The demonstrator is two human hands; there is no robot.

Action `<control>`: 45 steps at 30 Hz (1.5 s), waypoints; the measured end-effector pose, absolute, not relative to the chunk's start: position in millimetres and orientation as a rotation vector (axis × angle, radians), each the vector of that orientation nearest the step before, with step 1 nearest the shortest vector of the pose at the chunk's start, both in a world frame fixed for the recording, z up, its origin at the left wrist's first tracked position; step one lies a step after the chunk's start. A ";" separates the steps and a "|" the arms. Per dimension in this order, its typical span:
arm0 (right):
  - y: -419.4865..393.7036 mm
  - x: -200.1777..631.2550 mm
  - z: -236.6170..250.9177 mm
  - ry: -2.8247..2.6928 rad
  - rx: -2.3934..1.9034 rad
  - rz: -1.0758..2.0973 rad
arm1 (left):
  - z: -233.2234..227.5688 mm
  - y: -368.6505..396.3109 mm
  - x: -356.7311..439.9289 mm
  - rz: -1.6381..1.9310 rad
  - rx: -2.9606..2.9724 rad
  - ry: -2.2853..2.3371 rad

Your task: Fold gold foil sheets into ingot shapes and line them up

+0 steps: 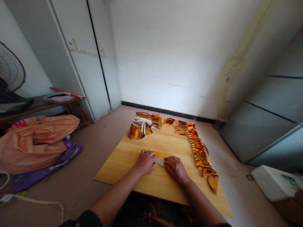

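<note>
A small sheet of gold paper [161, 156] lies flat on the near middle of the wooden board [132, 151], its gold face showing at the far edge and a pale strip of its underside showing between the two hands. The left hand [145, 161] is palm down on the left part of the sheet, fingers curled and pressed onto it. The right hand [174, 167] presses palm down on the right part, fingers bent toward the left hand, almost touching it. Neither hand lifts the sheet; both pin it to the board.

Along the right edge of the board runs a long row of folded gold pieces [200, 151], overlapping one another from the far end to the near corner, where the last piece hangs over the edge. At the far left of the board sits a heap of gold paper stock [143, 124] with white strips among it. Left of the board, on the floor, lies an orange plastic bag [35, 138]
</note>
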State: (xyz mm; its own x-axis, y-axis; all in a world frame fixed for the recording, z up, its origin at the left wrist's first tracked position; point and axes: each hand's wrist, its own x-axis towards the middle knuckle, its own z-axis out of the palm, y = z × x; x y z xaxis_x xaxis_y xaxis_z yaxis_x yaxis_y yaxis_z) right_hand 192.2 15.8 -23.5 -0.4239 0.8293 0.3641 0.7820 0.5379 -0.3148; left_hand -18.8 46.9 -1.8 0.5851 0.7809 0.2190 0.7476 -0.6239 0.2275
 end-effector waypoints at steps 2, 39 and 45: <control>15.2 190.8 -19.6 -2.329 -1.319 0.113 | -1.9 45.6 -17.9 0.449 2.687 1.324; 79.0 167.3 0.3 -1.760 -1.778 0.644 | -4.7 44.6 -19.2 0.337 2.661 1.362; 97.0 135.6 -1.2 -1.752 -2.088 0.730 | -8.0 44.3 -22.0 0.359 2.640 1.394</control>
State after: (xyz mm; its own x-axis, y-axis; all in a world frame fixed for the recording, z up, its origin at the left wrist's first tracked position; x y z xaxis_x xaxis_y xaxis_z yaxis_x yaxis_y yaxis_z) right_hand 135.6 97.0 -1.2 0.1178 0.9769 -0.1780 0.8141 -0.1977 -0.5460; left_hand -22.0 44.3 -8.0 0.5439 0.8263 0.1464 0.7943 -0.5632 0.2280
